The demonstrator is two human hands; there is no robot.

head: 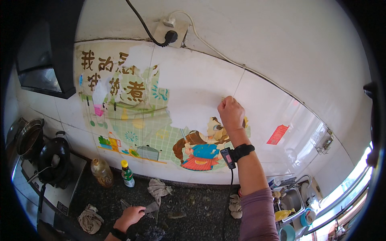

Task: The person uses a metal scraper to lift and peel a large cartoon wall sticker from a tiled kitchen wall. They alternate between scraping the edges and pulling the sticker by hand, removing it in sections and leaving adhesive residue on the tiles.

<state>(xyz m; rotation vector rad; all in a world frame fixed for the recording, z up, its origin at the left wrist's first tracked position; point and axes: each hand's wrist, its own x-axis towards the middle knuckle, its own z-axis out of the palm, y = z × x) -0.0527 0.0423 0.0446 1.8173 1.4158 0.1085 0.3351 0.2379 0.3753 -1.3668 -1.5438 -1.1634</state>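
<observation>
My right hand (231, 113) is closed against the white tiled wall, just above the cartoon cook on a partly torn wall sticker (162, 123); a tiny yellowish bit shows at its fingertips, too small to name. Low over the dark speckled countertop (193, 220), my left hand (132, 215) grips a flat scraper (151, 207), its blade pointing right. A crumpled grey rag (158, 188) lies just above the blade. The sticker's upper right part is torn away in ragged edges, with white surface showing there.
A wok (54, 159) sits on the stove at left, below a black range hood (45, 75). An oil bottle (101, 173) and a green bottle (128, 174) stand by the wall. Another rag (90, 219) lies nearby. Right are a sink (291, 200) and basins; cords hang from an outlet (172, 30).
</observation>
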